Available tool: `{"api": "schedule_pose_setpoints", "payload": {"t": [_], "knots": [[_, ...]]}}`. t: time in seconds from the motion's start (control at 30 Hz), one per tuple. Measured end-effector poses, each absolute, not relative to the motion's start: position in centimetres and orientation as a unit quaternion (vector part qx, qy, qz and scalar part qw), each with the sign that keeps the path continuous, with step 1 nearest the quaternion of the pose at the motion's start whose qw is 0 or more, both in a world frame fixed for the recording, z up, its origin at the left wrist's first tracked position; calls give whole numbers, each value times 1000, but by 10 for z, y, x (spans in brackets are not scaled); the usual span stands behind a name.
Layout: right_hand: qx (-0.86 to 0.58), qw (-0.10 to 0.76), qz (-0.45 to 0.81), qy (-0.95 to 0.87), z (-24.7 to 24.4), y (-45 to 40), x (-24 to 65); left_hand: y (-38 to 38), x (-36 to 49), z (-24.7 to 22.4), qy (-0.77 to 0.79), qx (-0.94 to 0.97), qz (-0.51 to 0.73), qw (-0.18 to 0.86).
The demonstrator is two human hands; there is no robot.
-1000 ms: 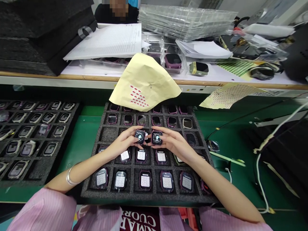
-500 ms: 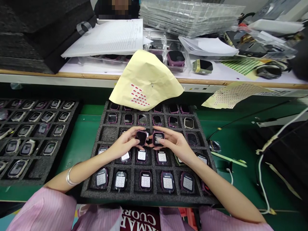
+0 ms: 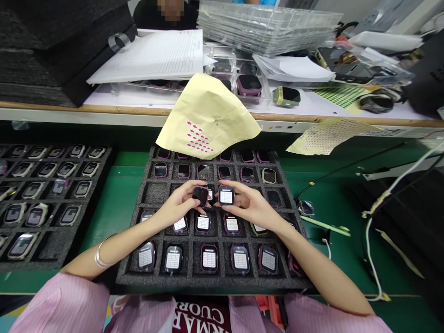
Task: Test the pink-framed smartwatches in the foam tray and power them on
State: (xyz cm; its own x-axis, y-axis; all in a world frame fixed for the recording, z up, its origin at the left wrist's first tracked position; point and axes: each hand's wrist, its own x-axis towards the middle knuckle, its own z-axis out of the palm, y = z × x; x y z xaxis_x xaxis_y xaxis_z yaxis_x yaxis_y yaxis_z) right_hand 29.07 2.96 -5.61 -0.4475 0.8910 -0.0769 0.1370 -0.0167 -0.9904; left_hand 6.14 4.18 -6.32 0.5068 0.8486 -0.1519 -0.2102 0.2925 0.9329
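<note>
My left hand (image 3: 185,200) is closed on a watch case (image 3: 200,196) with a dark screen, the thumb lying on its edge. Close beside it, my right hand (image 3: 248,202) grips a second watch case (image 3: 226,195) by its sides; its lit screen shows a white table. Both are held above a black foam tray (image 3: 215,281) divided into square pockets. Several purple-rimmed watch cases sit in the tray. Those in the two near rows, such as one watch case (image 3: 209,259), mostly show white tables, while the far rows have dark screens. One pocket (image 3: 156,193) at the left holds no watch.
Another foam tray (image 3: 69,245) of pale-rimmed watches lies to the left. Yellow sticker sheets (image 3: 208,115) hang from the shelf edge (image 3: 132,111) over the tray's far side. White cables (image 3: 368,245) and a green strip (image 3: 326,225) lie at the right. A person (image 3: 145,14) is behind the shelf.
The screen of the watch case in my right hand has switched from white text on black to a white table. My right thumb has moved off that screen. The view has shifted slightly.
</note>
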Motion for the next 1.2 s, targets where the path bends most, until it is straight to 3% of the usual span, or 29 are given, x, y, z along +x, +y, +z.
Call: {"api": "schedule_pose_setpoints", "payload": {"t": [0.17, 0.27, 0.43, 0.63, 0.97, 1.2], "knots": [[-453, 196, 245, -835, -56, 46, 307, 40, 61, -60, 354, 478, 358, 719], [-434, 122, 173, -875, -42, 48, 322, 39, 60, -59, 360, 485, 355, 713], [-544, 53, 111, -830, -31, 37, 345, 37, 61, -58, 375, 501, 350, 698], [-655, 182, 157, -716, -64, 22, 338, 37, 65, -56, 377, 506, 348, 694], [-596, 292, 283, -692, -59, 27, 333, 37, 71, -24, 362, 500, 342, 709], [-453, 462, 569, -508, -23, 29, 310, 38, 90, -22, 363, 481, 341, 721]]}}
